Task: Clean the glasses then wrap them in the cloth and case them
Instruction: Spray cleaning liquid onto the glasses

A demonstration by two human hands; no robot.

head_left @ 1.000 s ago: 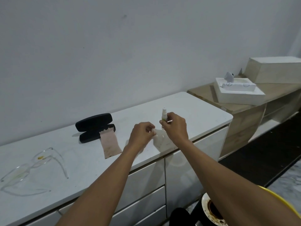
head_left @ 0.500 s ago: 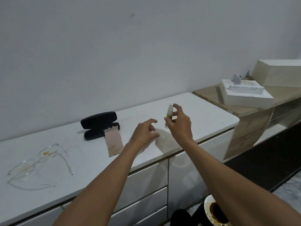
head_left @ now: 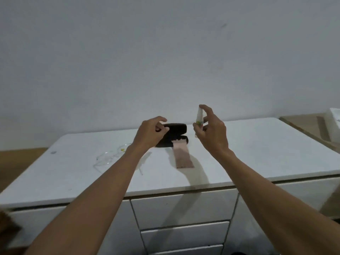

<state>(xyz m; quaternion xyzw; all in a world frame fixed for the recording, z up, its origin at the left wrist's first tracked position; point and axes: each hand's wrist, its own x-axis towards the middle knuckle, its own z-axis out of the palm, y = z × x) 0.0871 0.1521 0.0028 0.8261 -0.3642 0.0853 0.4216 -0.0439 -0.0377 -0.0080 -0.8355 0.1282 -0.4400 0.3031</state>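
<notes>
My right hand (head_left: 211,133) holds a small white spray bottle (head_left: 199,116) upright above the counter, index finger on its top. My left hand (head_left: 150,133) hovers in front of the black glasses case (head_left: 177,128), fingers loosely curled with nothing visible in them. The case lies open on the white counter (head_left: 257,153). A pink cloth (head_left: 183,156) hangs out of it toward me. The clear glasses (head_left: 108,158) lie on the counter to the left, temples open, partly hidden by my left forearm.
The counter tops a white cabinet with drawers (head_left: 184,207). A wooden shelf unit (head_left: 303,126) adjoins it on the right, with a white box (head_left: 335,115) at the frame edge. A wooden surface (head_left: 18,162) lies at the left.
My view has swung left, so the case and cloth sit at centre. Both hands rose and moved left over the case, the right one carrying the bottle; the left fingers curled in.
</notes>
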